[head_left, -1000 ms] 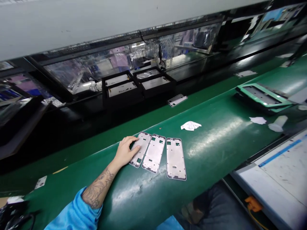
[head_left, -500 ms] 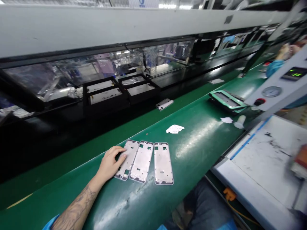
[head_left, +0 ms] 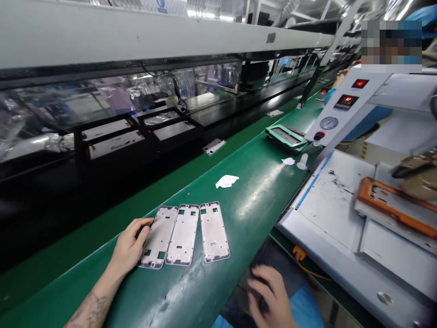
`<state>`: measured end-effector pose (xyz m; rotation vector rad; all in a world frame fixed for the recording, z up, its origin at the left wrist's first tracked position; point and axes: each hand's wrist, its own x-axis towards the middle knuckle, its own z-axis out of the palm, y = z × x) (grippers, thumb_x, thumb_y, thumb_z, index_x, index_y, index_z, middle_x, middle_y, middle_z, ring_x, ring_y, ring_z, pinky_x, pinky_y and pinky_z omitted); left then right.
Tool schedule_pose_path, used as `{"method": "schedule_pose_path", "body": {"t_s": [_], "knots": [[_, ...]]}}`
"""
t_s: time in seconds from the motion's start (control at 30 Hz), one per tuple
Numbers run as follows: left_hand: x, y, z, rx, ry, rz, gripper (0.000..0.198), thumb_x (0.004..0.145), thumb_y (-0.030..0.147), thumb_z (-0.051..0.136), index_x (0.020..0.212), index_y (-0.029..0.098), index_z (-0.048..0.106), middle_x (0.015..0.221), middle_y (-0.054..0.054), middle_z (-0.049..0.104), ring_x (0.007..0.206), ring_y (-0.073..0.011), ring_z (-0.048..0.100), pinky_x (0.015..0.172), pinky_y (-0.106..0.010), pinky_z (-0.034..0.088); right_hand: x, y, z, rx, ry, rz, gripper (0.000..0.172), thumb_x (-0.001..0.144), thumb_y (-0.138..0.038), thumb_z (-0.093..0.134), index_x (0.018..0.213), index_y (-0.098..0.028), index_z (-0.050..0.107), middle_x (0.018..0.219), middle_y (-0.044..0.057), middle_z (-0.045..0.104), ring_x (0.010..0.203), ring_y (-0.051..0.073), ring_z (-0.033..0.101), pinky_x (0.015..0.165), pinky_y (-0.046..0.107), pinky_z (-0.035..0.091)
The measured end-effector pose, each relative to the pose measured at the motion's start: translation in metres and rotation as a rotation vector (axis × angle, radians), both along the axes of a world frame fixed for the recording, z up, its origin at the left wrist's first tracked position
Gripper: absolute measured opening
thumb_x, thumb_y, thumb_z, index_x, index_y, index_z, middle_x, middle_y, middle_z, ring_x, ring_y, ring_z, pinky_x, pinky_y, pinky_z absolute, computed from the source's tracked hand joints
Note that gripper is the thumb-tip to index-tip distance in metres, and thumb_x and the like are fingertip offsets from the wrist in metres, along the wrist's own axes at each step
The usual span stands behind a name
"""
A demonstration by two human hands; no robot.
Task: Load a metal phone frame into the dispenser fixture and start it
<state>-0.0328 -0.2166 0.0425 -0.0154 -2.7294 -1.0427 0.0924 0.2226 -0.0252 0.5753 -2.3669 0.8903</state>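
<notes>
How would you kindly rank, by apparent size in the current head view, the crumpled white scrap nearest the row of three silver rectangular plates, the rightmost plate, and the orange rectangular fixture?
1. Orange rectangular fixture, reaching the picture's right edge
2. Rightmost silver rectangular plate
3. Crumpled white scrap

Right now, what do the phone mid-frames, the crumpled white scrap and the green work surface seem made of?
Phone mid-frames: probably thin metal, matte silver-grey, with crisp cutouts and darker ends. Crumpled white scrap: perhaps paper or cloth, matte with soft folds. Green work surface: likely rubber or vinyl, glossy with bright glare.
</notes>
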Motion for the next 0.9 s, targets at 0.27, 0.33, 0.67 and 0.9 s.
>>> {"method": "schedule_pose_path", "body": {"t_s": [0.27, 0.33, 0.67, 0.9], "knots": [[0.004, 0.002, 0.002, 0.087, 0.04, -0.012, 0.048, 0.098, 0.061, 0.045, 0.109, 0.022, 0.07, 0.109, -0.007, 0.07, 0.099, -0.0254, 0.068, 0.088, -0.039, 0.054, -0.094, -0.117, 0.092, 0.253, -0.43, -0.05, 0.088, 0.074, -0.043, 0.084, 0.15, -0.022, 0.045, 0.166, 0.019, 0.025, 0.146, 0.046, 0.033, 0.115, 0.067, 0.036], [0.004, 0.0, 0.001, 0.096, 0.033, -0.016, 0.048, 0.098, 0.062, 0.044, 0.109, 0.022, 0.07, 0.109, -0.007, 0.07, 0.099, -0.0255, 0.069, 0.089, -0.04, 0.054, -0.103, -0.114, 0.096, 0.288, -0.47, -0.056, 0.083, 0.074, -0.035, 0.083, 0.148, -0.024, 0.048, 0.163, 0.017, 0.033, 0.139, 0.042, 0.043, 0.111, 0.062, 0.044], [0.002, 0.002, 0.005, 0.076, 0.015, -0.016, 0.054, 0.098, 0.065, 0.042, 0.109, 0.021, 0.071, 0.107, -0.009, 0.072, 0.097, -0.0272, 0.069, 0.087, -0.04, 0.055, -0.134, -0.035, 0.121, -0.021, -0.658, 0.1, 0.077, 0.077, -0.014, 0.057, 0.152, -0.026, 0.045, 0.15, 0.008, 0.056, 0.114, 0.028, 0.068, 0.098, 0.044, 0.057], [0.003, 0.001, 0.005, 0.026, -0.012, -0.01, 0.054, 0.097, 0.066, 0.041, 0.11, 0.022, 0.071, 0.111, -0.008, 0.073, 0.101, -0.028, 0.07, 0.089, -0.041, 0.056, -0.16, 0.009, 0.097, -0.31, -0.869, -0.003, 0.053, 0.091, -0.021, 0.049, 0.144, -0.013, 0.054, 0.136, 0.013, 0.066, 0.082, 0.02, 0.069, 0.071, 0.036, 0.058]]}}
